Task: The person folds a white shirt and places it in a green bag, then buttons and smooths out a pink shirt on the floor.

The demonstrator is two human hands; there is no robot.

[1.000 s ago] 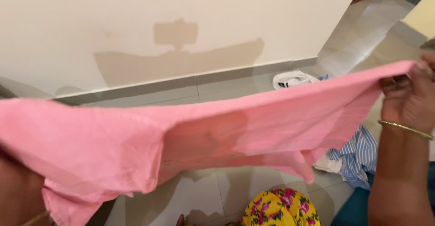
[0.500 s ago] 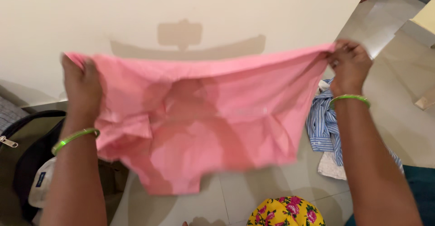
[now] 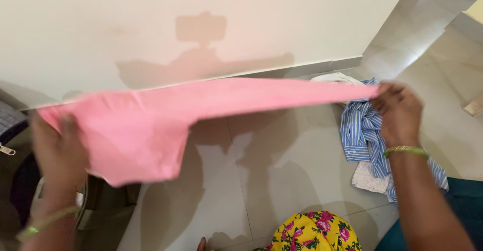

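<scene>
I hold the pink garment [image 3: 151, 125] stretched left to right, my left hand [image 3: 55, 150] and right hand [image 3: 400, 112] each pinching one end.

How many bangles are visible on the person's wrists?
2: one green bangle on the left wrist at lower left, blurred, one green bangle on the right wrist at right. Others may be hidden.

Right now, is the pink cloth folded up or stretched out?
Stretched out: the pink cloth hangs taut between the left hand and right hand.
</scene>
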